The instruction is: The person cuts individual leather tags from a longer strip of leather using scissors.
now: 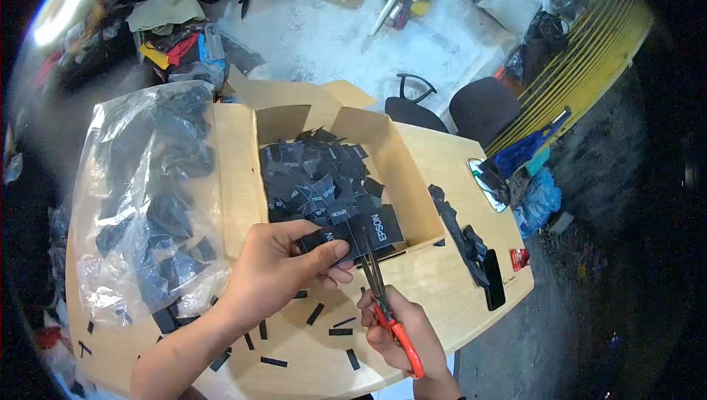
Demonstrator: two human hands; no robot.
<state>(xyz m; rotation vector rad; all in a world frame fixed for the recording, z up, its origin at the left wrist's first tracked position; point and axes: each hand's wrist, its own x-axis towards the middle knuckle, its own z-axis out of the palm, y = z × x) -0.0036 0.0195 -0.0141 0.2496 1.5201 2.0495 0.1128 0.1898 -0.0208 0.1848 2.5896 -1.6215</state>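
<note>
My left hand (283, 264) pinches a black fabric label strip (361, 232) printed with white "EPSON" lettering, holding it over the front edge of an open cardboard box (412, 172). My right hand (398, 326) grips red-handled scissors (384, 297), whose blades point up and touch the strip just right of my left thumb. The box holds several cut black labels (317, 175).
A clear plastic bag (147, 201) of black fabric lies left on the round wooden table (442, 282). Short black offcuts (317, 315) are scattered near the front edge. A black strap and phone (490, 278) lie right. An office chair (482, 105) stands beyond.
</note>
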